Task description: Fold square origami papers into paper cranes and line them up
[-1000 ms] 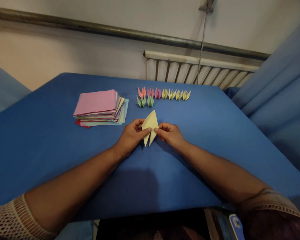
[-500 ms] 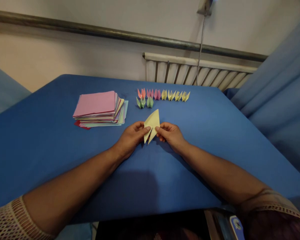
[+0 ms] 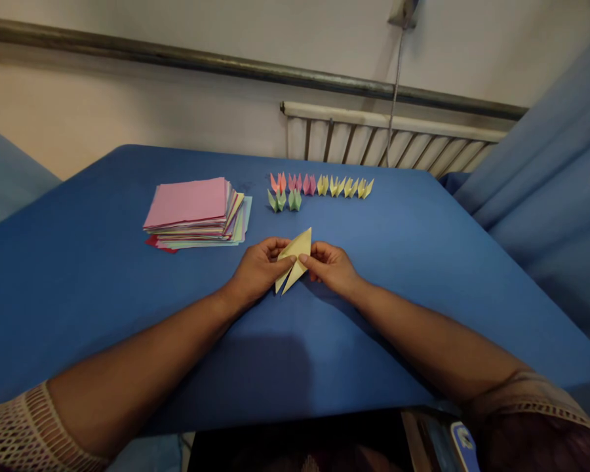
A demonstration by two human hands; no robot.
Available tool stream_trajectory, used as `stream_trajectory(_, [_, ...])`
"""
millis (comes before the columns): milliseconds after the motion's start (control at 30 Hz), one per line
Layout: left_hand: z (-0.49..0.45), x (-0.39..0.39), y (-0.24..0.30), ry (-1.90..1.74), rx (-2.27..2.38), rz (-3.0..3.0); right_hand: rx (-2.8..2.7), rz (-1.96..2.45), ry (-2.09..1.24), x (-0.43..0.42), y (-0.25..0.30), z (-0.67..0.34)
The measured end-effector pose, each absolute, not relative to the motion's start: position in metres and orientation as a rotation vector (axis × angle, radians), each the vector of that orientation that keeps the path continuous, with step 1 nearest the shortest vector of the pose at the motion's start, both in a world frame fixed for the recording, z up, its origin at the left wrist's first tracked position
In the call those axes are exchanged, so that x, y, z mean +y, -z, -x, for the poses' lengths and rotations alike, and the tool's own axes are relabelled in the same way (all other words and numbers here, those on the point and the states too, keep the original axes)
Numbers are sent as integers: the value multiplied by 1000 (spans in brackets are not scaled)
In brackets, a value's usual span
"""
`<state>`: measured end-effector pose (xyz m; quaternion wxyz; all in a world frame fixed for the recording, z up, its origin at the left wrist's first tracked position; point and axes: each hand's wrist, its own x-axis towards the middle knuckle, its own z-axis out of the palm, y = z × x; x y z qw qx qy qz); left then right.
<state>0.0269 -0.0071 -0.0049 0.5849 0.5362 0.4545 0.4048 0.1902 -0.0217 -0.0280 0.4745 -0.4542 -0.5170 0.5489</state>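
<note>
A pale yellow folded origami paper [image 3: 302,246] is held between both hands above the blue table. Its single point faces away from me, and two narrow legs with a slit between them point toward me. My left hand [image 3: 259,270] pinches the left edge, thumb on top and fingers beneath. On the opposite edge my right hand [image 3: 335,267] is closed in the same way, its thumb near the top of the slit. Both sets of fingertips are partly hidden behind the paper.
A stack of coloured paper sheets [image 3: 189,204], pink on top, lies left of my hands. Beyond them stand small folded paper cranes in rows: red-pink [image 3: 278,183], yellow [image 3: 337,188] and green [image 3: 276,201]. A blue cloth [image 3: 398,236] covers the table; a radiator [image 3: 358,134] stands behind it.
The yellow paper has come slightly nearer to me and tilted, its legs now pointing more to the lower left. Both thumbs have slid closer together over its middle.
</note>
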Motion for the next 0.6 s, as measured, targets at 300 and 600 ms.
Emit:
stream_trajectory(300, [-26, -10, 6, -881, 1033, -1345, -1190, 1118, -1352, -21, 23, -192])
stream_trajectory(600, [-25, -9, 0, -853, 858, -998, -1087, 1109, -1359, -21, 27, -193])
